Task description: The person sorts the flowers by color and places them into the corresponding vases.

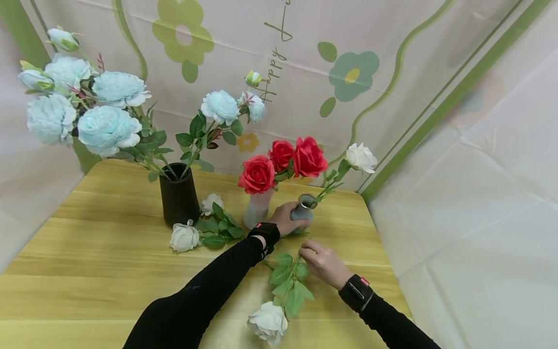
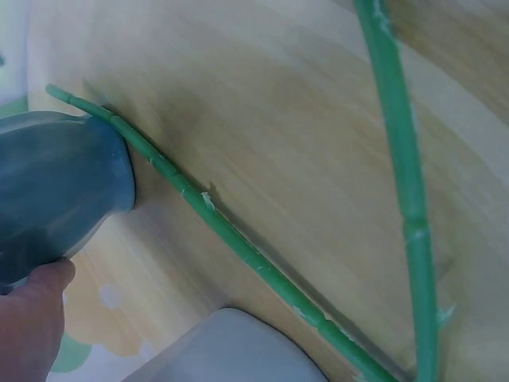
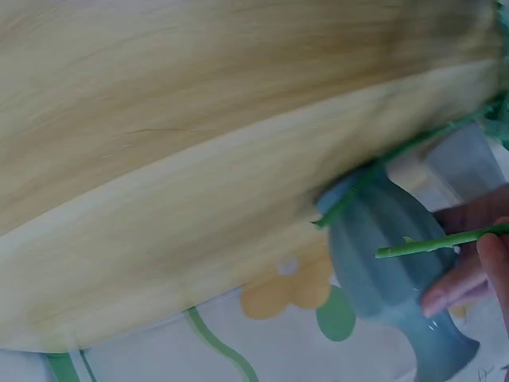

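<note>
My left hand [image 1: 285, 219] grips a small blue-grey ribbed vase [image 1: 302, 213] by its side; the vase stands on the table with one white rose [image 1: 361, 157] leaning out to the right. Between its fingertips my right hand [image 1: 324, 264] pinches the green stem [image 3: 437, 243] of another white rose [image 1: 269, 323]. That bloom points toward me, its leaves [image 1: 289, 283] spread below the hand. Another green stem [image 2: 238, 243] lies on the table against the vase's base. In the right wrist view, the pinched stem's cut end crosses in front of the vase.
Left of the blue-grey vase stands a pale vase [image 1: 257, 209] with red roses [image 1: 257, 174]. A black vase [image 1: 178, 196] farther left holds light blue flowers [image 1: 109, 130]. White roses [image 1: 184, 236] with leaves lie beside it on the wooden table [image 1: 87, 271]. A printed cloth [image 1: 279, 58] hangs behind.
</note>
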The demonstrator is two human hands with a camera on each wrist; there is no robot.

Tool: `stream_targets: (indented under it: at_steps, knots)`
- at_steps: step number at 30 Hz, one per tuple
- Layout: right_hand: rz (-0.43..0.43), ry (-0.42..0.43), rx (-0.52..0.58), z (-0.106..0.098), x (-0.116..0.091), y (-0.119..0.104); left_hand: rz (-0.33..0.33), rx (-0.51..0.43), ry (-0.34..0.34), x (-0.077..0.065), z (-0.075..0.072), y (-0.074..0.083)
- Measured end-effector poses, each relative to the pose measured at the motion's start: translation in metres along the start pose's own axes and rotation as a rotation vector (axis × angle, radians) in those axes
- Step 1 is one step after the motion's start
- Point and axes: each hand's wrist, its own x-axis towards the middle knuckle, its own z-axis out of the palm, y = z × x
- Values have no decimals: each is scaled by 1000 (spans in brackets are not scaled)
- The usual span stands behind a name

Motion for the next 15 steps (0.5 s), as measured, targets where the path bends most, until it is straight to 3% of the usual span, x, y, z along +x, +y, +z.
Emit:
stream_targets:
  at_steps: [12,13,15]
  knots:
    - [51,211,106,-18,7,13,15,7,-5,3,2,-6]
    - [74,227,130,-20,7,14,21,15,-1,3,3,-7]
    - [247,214,304,-30,11,10,32,26,10,4,4,-9]
